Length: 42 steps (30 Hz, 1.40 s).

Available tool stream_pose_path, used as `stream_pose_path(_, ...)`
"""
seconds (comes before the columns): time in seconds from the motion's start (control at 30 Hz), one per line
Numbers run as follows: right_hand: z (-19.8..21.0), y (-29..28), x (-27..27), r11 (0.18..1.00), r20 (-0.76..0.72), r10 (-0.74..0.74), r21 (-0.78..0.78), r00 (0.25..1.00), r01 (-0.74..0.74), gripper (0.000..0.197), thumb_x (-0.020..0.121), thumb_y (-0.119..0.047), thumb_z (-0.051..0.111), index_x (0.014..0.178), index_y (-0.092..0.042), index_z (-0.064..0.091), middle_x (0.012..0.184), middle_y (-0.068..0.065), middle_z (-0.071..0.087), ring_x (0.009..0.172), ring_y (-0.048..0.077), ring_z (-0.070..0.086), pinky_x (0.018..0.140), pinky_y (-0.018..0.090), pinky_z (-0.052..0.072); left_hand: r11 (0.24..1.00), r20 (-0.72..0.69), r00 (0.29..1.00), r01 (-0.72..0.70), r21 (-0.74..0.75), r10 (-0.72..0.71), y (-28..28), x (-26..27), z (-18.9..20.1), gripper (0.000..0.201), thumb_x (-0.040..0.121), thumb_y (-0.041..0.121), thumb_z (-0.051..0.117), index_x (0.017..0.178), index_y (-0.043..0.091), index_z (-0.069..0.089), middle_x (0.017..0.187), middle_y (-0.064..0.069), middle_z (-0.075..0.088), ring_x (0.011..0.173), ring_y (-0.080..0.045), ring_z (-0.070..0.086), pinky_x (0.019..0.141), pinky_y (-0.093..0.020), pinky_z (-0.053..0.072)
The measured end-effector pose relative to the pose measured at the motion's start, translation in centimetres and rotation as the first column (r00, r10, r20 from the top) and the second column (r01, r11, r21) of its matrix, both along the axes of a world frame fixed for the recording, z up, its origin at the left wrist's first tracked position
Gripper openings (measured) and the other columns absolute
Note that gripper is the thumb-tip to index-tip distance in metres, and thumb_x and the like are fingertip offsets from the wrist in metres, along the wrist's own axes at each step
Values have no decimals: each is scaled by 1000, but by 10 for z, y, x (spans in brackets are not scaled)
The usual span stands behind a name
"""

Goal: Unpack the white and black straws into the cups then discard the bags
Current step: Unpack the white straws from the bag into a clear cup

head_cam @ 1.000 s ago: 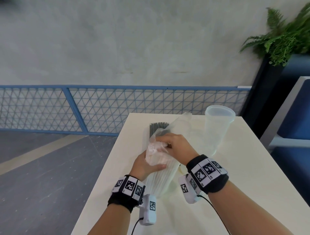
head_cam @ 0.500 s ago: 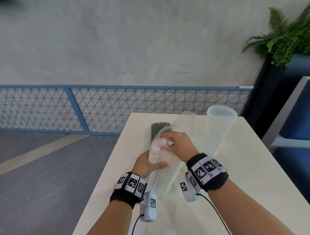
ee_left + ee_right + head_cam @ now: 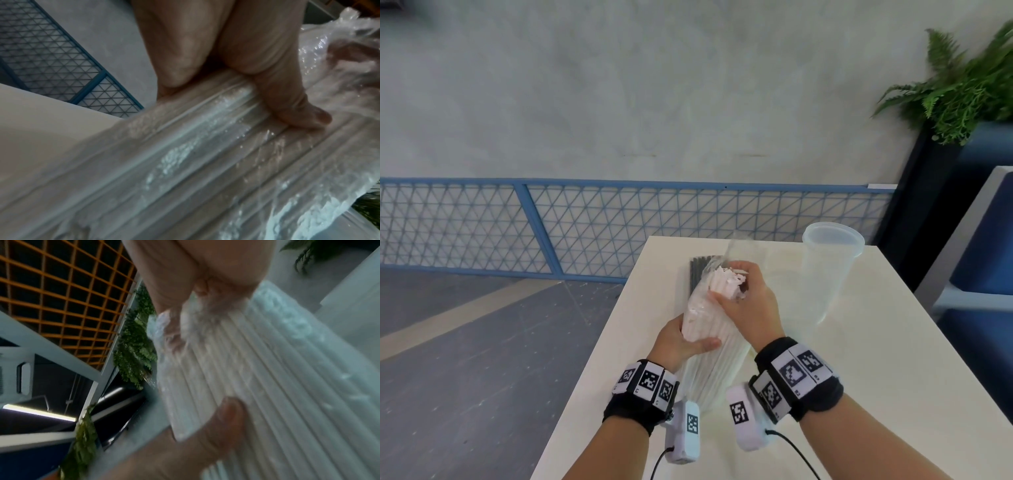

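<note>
Bag of white straws point(image 3: 709, 346) stands tilted on table point(image 3: 859, 394), between both hands. Left hand point(image 3: 681, 342) wraps its middle; right hand point(image 3: 748, 308) fingers curl round straw tops. Cup point(image 3: 828, 274) just beside. Risk: thin bag slips, straws spill or fan out, knocking cup.

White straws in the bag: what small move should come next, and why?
Probably draw the white straws out through the bag's open top. The left hand grips the bundle at mid-length, the right hand grips the straw tips, and the clear cup stands empty beside them.
</note>
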State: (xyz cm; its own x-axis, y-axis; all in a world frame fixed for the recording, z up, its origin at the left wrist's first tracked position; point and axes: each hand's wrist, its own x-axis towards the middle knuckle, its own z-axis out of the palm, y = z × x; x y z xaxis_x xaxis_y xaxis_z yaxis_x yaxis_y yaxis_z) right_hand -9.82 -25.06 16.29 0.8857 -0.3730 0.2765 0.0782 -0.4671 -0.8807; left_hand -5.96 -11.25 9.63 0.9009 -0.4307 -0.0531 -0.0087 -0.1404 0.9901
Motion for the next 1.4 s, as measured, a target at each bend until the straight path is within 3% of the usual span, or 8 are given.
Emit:
stream_pose_path(0.1,-2,6,5,988,-128,10,-154,992,-29,57,76,-30,75,123,-16,46,82,-5,58,92,24,59,93,36,45,1000,49,999,-1,15,0,-2,-3,4,42,68,17,81,103,21,58,97,7,67,94,-10,63,70,-7,46)
stream_pose_path(0.23,-2,11,8,977,-133,25,-209,991,-53,39,89,-27,59,122,-12,47,92,3,67,85,15,49,105,33,30,999,140,989,-34,-31,38,-7,-3,17,43,73,14,77,104,31,52,98,15,62,96,0,58,72,-2,43)
stream_pose_path(0.5,7,4,19,977,47,104,181,993,-111,14,93,-17,52,104,-8,51,90,2,59,78,6,56,62,5,42,992,71,997,-21,-124,30,-8,-4,21,32,79,11,71,98,33,55,98,14,65,82,12,62,67,-3,44)
stream_pose_path(0.7,19,-3,22,965,144,54,247,988,-89,21,89,-22,60,104,-7,56,94,11,66,87,22,63,76,31,49,992,52,999,-6,-124,12,-7,-4,22,28,81,13,68,93,33,54,94,17,62,76,20,59,66,-1,43)
stream_pose_path(0.83,8,-2,18,976,82,-21,220,996,2,43,79,-27,72,115,-16,51,103,-2,62,92,13,59,81,28,49,990,62,997,-37,-138,46,-6,-5,20,24,81,9,67,103,16,60,90,13,66,76,13,63,66,-4,46)
stream_pose_path(0.97,-2,2,19,997,-65,33,77,997,-28,52,76,-30,75,117,-11,50,94,-4,59,82,9,56,68,17,45,994,88,994,-55,-94,63,-7,-6,18,25,80,15,70,99,27,60,95,10,70,89,2,66,75,-10,49)
stream_pose_path(1.2,-3,6,25,960,-18,51,275,999,-44,43,79,-16,71,117,-8,51,102,2,63,98,18,61,83,31,50,991,97,991,-76,-114,87,-9,-6,21,26,82,9,68,101,24,58,89,20,64,77,18,60,66,0,43)
stream_pose_path(1.4,3,-7,32,920,72,58,384,996,-82,34,81,-13,67,113,-10,57,105,8,68,97,23,65,89,48,52,992,64,993,-93,-86,98,-11,-3,13,27,86,25,62,112,27,55,109,9,65,101,1,59,78,-6,45)
